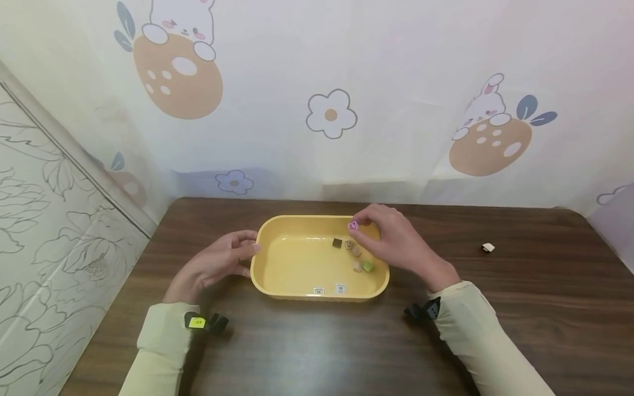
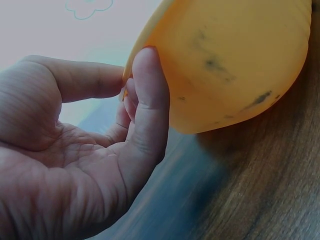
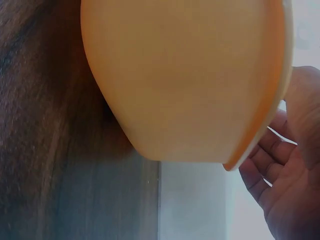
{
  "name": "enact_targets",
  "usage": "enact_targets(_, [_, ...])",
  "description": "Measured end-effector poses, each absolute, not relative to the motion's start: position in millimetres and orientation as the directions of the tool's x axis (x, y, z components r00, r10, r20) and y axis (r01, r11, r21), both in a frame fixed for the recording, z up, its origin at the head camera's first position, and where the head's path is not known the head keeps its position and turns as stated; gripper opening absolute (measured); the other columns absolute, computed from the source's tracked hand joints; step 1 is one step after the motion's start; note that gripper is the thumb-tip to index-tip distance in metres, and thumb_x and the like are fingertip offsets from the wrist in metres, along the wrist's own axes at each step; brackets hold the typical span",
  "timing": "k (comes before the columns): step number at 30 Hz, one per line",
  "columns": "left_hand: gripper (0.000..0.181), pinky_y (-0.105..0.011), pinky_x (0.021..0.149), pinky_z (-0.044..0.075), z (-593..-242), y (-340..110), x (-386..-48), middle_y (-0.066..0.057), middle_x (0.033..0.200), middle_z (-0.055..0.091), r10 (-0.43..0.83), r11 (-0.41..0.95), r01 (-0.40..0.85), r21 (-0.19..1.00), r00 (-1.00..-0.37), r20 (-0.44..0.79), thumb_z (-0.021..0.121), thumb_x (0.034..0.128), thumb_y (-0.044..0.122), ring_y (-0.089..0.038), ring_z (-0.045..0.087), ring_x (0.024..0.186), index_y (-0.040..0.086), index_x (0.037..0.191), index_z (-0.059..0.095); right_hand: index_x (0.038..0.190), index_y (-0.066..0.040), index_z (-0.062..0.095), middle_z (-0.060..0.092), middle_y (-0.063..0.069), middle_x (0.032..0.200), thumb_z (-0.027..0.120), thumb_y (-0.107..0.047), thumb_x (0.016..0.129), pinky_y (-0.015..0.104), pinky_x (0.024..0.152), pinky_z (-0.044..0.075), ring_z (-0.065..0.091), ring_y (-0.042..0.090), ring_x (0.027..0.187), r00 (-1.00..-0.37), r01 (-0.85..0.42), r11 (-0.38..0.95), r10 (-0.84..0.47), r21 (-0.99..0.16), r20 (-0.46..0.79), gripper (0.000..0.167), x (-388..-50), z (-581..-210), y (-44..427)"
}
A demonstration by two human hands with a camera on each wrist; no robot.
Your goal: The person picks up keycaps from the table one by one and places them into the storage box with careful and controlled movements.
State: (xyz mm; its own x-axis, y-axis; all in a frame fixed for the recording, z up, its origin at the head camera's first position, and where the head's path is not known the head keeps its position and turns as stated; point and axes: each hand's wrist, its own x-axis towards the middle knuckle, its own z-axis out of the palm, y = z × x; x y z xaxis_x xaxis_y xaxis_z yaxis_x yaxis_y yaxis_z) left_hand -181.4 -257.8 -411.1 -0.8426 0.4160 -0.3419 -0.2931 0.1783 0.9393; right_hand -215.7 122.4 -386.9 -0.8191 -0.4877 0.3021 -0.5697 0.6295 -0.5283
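A yellow plastic basin (image 1: 297, 264) with rounded corners stands on the wooden table. At its left end my left hand (image 1: 223, 258) pinches the rim between thumb and fingers; the left wrist view shows the basin's scuffed outer wall (image 2: 235, 65) close by. Over the basin's right part, my right hand (image 1: 391, 236) holds a small pink-and-white piece (image 1: 353, 225) between thumb and fingertips. Below it in the basin lie a dark brown square piece (image 1: 337, 242), several small tan pieces (image 1: 349, 245) and a green piece (image 1: 367, 267). In the right wrist view, the basin wall (image 3: 185, 80) hides the fingertips.
A small white-and-dark piece (image 1: 488, 247) lies on the table (image 1: 535, 308) to the right of the basin. Two small white labels (image 1: 340, 289) show on the basin's near wall. Behind the table rises a wall covering (image 1: 386, 148) printed with rabbits and flowers.
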Motion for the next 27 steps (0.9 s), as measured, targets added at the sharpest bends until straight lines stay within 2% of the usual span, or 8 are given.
enact_targets(6, [0.048,-0.034,0.081,0.066,-411.3,-257.0,-181.6,-0.014,0.119,0.06,0.406,0.188,-0.302,0.935,-0.843,-0.354,0.056,0.1079,0.015,-0.021,0.069,0.095,-0.011,0.144,0.039,0.115,-0.008,0.075,0.076,0.007,0.112,0.08,-0.024,0.095,0.049,0.094,0.057,0.066,0.023,0.105,-0.805,-0.59,0.612,-0.5,-0.527,0.32,0.026,-216.0,-390.2,119.8])
enact_targets(18, [0.046,-0.033,0.08,0.066,-410.4,-255.9,-181.8,-0.015,0.119,0.06,0.395,0.2,-0.304,0.932,-0.845,-0.36,0.055,0.1085,0.015,-0.021,0.069,0.094,-0.01,0.144,0.04,0.116,-0.009,0.074,0.075,0.007,0.114,0.079,-0.022,0.095,0.045,0.092,0.055,0.065,0.023,0.104,-0.811,-0.583,0.631,-0.486,-0.511,0.326,0.025,-213.9,-390.9,122.1])
enact_targets(27, [0.047,-0.034,0.08,0.066,-411.7,-256.4,-181.6,-0.013,0.118,0.06,0.403,0.197,-0.294,0.935,-0.846,-0.35,0.056,0.1084,0.016,-0.02,0.069,0.093,-0.01,0.144,0.04,0.12,-0.009,0.073,0.073,0.005,0.113,0.077,-0.019,0.097,0.041,0.085,0.053,0.065,0.021,0.102,-0.812,-0.583,0.64,-0.48,-0.501,0.332,0.025,-206.1,-386.0,132.4])
